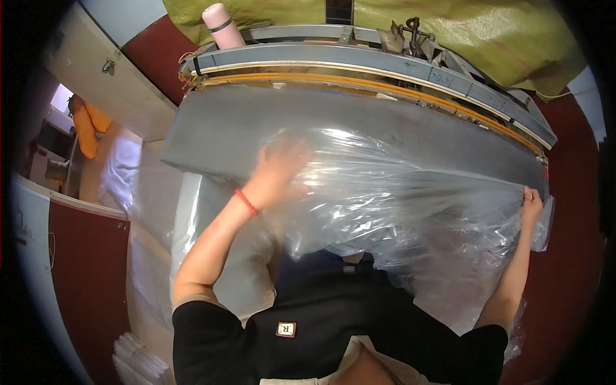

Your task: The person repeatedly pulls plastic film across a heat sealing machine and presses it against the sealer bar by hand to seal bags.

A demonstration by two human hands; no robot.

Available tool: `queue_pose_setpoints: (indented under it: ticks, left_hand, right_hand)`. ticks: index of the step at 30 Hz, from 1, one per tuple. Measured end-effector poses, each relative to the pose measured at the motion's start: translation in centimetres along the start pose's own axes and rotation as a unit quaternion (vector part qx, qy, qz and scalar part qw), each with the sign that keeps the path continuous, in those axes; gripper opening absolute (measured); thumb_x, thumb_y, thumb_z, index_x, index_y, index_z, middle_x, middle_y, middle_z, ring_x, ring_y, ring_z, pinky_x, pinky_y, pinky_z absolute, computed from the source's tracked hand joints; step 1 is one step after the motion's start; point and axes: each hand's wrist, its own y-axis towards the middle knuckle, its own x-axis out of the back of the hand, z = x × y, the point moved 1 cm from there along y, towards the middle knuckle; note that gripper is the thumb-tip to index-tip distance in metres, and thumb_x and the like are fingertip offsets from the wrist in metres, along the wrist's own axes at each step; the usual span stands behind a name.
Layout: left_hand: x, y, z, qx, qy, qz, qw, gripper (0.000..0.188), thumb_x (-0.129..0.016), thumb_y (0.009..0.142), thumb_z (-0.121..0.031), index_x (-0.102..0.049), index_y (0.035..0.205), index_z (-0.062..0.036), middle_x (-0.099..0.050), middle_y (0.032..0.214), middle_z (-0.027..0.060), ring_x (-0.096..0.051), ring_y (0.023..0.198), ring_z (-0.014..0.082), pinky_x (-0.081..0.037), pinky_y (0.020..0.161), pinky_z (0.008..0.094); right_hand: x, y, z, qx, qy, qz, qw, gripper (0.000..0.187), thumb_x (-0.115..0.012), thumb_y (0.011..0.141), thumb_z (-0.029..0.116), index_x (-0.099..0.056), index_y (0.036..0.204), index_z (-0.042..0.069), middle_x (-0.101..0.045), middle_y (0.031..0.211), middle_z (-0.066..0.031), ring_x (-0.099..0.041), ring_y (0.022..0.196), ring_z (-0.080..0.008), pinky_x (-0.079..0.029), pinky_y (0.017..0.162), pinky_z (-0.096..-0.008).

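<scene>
The head view looked down on a long grey bench top [237, 119], with a sheet of clear plastic film [366, 186] lying across its middle and right part and hanging over its near edge toward the person's body. At the right end of the bench top, the right hand [532, 204] had its fingers closed on an edge of the film, drawing that edge into a fairly straight line. The left hand [282, 167], with a red bracelet [246, 202] at its wrist, was well apart from the right one, over the left-centre of the bench top at the film's left side; it was too blurred to tell whether it gripped the film or only pressed it. Along the bench top's far edge ran an orange strip [359, 82] and, past that, a grey metal bar [385, 61]; a pink bottle [221, 25] stood beyond its far left corner. The step in hand looked to be spreading and straightening the film. The next move probably called for steady tension from the right hand while the left smoothed the creases bunched across the middle.
</scene>
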Motion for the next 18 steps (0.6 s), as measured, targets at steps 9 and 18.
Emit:
queue_pose_setpoints:
  ticks: [9,18]
  left_hand:
    - [0.7,0.3,11.0,0.175,-0.257,-0.305,0.900,0.031,-0.047,0.083,-0.023,-0.055,0.109,-0.0084,-0.051,0.116,0.0126,-0.045,0.111,0.0276,-0.034,0.092,0.0356]
    - [3.7,-3.6,4.9,0.003,-0.218,-0.185,0.958,0.033,-0.070,0.065,-0.019,-0.060,0.094,-0.0057,-0.056,0.099,0.0062,-0.045,0.103,0.0234,-0.033,0.091,0.0360]
  right_hand:
    - [0.4,0.3,-1.2,-0.006,-0.072,-0.032,0.997,0.027,-0.054,0.082,0.034,-0.056,0.082,0.006,-0.058,0.075,-0.0143,-0.053,0.065,-0.0297,-0.041,0.061,-0.0352]
    - [0.6,0.3,-2.2,-0.016,-0.074,-0.007,0.997,0.031,-0.049,0.083,0.038,-0.055,0.085,0.007,-0.058,0.077,-0.0149,-0.053,0.068,-0.0324,-0.041,0.062,-0.0374]
